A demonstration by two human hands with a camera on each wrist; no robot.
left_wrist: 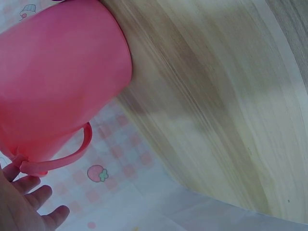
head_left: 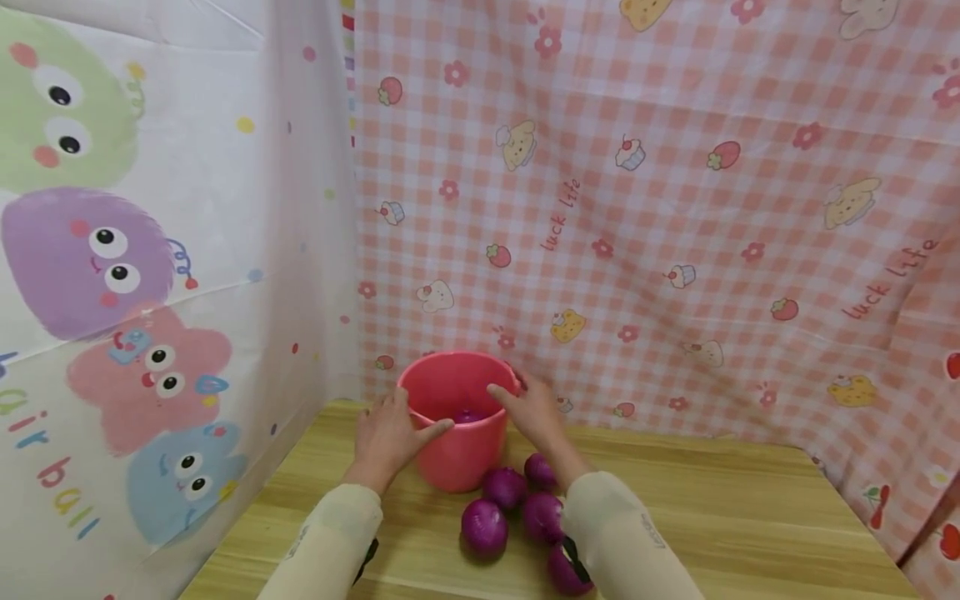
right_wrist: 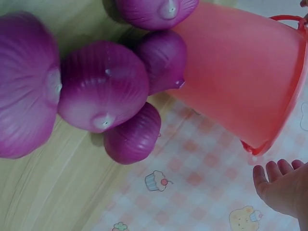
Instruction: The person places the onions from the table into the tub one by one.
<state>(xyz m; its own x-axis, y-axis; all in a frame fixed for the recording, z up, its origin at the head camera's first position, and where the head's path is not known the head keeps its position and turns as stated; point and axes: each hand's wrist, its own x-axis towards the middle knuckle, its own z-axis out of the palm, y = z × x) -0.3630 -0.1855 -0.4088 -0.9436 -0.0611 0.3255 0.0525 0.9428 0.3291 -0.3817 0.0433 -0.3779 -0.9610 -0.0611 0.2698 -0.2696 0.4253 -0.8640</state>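
Observation:
A pink plastic bucket stands on the wooden table with at least one purple onion inside. My left hand is at its left rim, the thumb reaching across the front edge. In the left wrist view, those fingers spread loosely by the joint of the bucket's handle; the index finger seems to touch it. My right hand is at the right rim, its thumb over the opening. The right wrist view shows its relaxed fingers a little apart from the bucket wall.
Several purple onions lie on the table in front and right of the bucket, some beneath my right forearm. A pink checked cloth hangs behind. To the left hangs a white cloth with cartoon figures.

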